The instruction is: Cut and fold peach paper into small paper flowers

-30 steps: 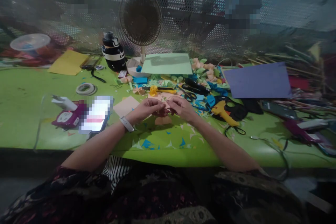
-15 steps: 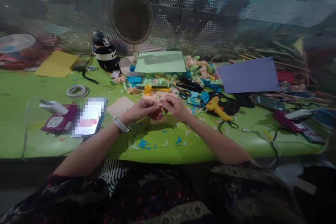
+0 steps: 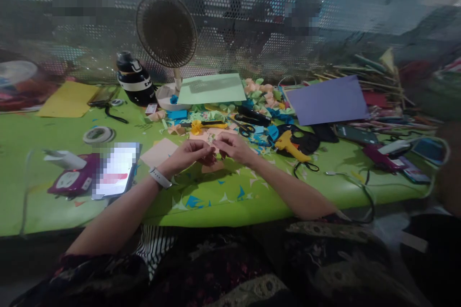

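Note:
My left hand (image 3: 192, 153), with a white band at the wrist, and my right hand (image 3: 234, 147) meet at the middle of the green table (image 3: 216, 211). Fingers of both are pinched together, almost touching. Whatever is between the fingertips is too small to make out. Peach paper (image 3: 162, 151) lies beside my left hand, and another peach piece (image 3: 212, 168) is just below the hands. Behind them are a yellow paper flower (image 3: 196, 127), a yellow cutter (image 3: 216, 124) and black scissors (image 3: 246, 129).
A lit phone (image 3: 115, 170), tape roll (image 3: 98, 135) and purple device (image 3: 74, 180) lie left. Behind stand a dark bottle (image 3: 135, 81) and a fan (image 3: 166, 29). A yellow glue gun (image 3: 291, 146) and purple sheet (image 3: 329, 100) are right. At the right edge is part of a person (image 3: 448, 168).
The view has shifted, so most table items appear further left. My hands remain together with small finger movements. More of the person at the right edge shows.

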Demonstrator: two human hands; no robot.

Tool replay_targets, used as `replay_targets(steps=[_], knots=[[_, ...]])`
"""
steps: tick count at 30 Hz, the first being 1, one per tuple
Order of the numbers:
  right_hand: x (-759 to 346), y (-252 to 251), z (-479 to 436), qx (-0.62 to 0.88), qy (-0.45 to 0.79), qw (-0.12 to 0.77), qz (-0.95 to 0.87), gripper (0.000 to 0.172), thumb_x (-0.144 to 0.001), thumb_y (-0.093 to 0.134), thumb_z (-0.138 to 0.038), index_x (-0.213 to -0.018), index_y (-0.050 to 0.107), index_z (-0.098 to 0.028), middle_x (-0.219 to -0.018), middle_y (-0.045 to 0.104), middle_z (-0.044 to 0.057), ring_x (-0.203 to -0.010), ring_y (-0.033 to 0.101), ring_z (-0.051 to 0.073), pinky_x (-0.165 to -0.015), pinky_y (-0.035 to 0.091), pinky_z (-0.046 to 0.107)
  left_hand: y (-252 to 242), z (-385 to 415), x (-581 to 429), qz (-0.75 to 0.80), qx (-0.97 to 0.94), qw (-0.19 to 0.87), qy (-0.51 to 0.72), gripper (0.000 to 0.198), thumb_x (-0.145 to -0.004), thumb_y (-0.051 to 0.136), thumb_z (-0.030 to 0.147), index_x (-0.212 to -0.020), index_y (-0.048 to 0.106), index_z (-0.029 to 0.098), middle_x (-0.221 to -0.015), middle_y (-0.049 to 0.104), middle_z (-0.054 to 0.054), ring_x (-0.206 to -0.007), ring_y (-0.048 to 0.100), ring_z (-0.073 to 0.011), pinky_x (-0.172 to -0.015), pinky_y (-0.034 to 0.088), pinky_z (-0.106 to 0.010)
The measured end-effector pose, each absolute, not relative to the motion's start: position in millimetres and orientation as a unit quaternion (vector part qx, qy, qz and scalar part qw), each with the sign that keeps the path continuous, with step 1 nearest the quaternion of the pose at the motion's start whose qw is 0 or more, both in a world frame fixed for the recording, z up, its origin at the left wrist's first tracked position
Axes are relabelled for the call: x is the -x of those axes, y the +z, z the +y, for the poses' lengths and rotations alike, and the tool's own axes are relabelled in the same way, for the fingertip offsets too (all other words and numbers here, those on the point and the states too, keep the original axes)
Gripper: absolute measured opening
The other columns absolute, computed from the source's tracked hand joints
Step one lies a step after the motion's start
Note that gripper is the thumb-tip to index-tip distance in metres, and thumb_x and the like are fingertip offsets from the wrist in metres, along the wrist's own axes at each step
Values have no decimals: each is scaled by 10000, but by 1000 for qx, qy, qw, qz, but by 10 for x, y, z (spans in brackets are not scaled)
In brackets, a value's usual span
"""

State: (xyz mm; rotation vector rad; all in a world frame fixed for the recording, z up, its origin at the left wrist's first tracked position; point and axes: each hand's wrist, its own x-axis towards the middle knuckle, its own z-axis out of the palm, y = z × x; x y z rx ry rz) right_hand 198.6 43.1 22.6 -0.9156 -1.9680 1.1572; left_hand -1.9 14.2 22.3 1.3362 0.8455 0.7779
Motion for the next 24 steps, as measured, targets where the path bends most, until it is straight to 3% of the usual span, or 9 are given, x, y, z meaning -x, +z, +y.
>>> replay_targets(steps=[8,12,15,17,19,24], knots=[[-1980,172,499,349,410,361,-762,401,-856,582,-588,-722,530,-214,-586,505,-38,-521,470,116,-509,386,254,221,144,6,387,-578,627,349,454,-729,777,570,-777,659,134,-724,729,-57,-657,690,-136,-662,575,-249],[-2297,206,820,483,290,408,-719,307,-910,524,-480,-747,514,-220,-596,554,-15,-543,538,148,-562,448,278,176,187,16,406,-564,613,376,449,-724,783,565,-778,670,133,-748,730,-54,-655,681,-130,-664,573,-256],[-2614,220,1072,626,72,294,-719,137,-843,608,-296,-752,559,-205,-840,663,77,-816,635,224,-725,487,326,154,209,28,417,-544,603,409,427,-733,783,543,-792,678,133,-788,733,-53,-684,684,-131,-694,574,-269],[-2752,197,1171,676,35,175,-715,104,-765,676,-262,-803,609,-192,-1007,676,124,-910,646,263,-753,493,343,157,212,34,420,-532,604,419,412,-731,789,526,-790,674,135,-798,735,-55,-709,688,-138,-711,574,-279],[-2807,156,1210,691,39,103,-714,169,-735,707,-285,-851,641,-181,-1043,683,140,-917,654,270,-752,489,340,169,207,33,417,-525,611,421,399,-727,796,508,-792,670,135,-813,739,-58,-740,692,-147,-728,576,-289],[-2765,79,1190,669,49,92,-736,205,-773,658,-274,-924,659,-135,-1033,695,170,-935,657,269,-743,441,337,195,200,14,417,-517,622,415,373,-725,797,473,-810,676,131,-829,740,-25,-811,692,-158,-753,567,-270]])
